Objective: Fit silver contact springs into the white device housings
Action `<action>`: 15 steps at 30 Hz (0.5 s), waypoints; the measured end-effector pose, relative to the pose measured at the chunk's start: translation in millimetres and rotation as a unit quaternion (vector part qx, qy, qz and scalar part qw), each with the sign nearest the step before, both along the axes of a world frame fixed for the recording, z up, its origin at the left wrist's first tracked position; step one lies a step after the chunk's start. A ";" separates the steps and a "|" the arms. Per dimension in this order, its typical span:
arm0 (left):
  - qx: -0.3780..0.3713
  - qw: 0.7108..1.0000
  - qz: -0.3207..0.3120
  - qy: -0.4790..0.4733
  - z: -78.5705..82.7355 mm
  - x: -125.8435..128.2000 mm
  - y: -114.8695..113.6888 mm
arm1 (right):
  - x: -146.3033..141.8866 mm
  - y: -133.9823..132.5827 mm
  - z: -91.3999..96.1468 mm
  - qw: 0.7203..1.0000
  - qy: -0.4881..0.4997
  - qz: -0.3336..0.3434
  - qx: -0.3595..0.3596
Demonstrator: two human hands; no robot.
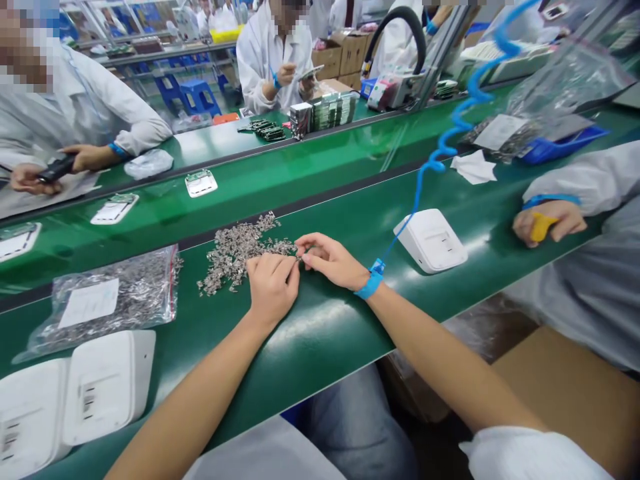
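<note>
Both of my hands meet over the green bench, at the right edge of a loose pile of small metal parts (240,250). My left hand (273,283) is closed, its knuckles up and its thumb along the forefinger. My right hand (333,260) pinches with thumb and forefinger right beside the left fingertips. A tiny part seems to be between them, but my fingers hide most of it. Around my right wrist is a blue wrist strap (370,281) with a coiled blue cord (463,100) rising from it.
A plastic bag of metal parts (110,300) lies left, with two white housings (107,387) nearer me. Another white housing (433,241) stands right. Beyond, a green conveyor (260,170) carries several white panels (201,183). At right a co-worker's hand (550,220) holds something yellow; more co-workers sit opposite.
</note>
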State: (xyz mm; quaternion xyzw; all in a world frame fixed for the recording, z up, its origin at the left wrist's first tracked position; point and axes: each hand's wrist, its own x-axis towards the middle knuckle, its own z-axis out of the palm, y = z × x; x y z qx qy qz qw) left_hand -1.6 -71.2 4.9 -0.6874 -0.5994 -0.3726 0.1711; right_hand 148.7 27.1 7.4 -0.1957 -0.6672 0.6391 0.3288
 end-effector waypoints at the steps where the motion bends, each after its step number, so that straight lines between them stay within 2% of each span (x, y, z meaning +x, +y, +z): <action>1: 0.001 1.000 -0.004 -0.001 0.0 0.0 -0.1 | 0.4 0.4 0.0 1.000 0.003 0.021 -0.019; 4: -0.007 1.000 -0.015 -0.008 0.0 0.2 -0.7 | 1.3 2.2 -1.0 0.996 0.002 0.058 -0.061; 7: -0.032 0.999 -0.026 -0.019 0.3 0.7 -1.2 | 1.9 4.0 -2.1 0.997 0.009 0.029 -0.077; 15: -0.069 0.992 -0.078 -0.076 5.3 -1.2 0.4 | 6.6 4.0 4.0 0.999 0.016 0.003 -0.047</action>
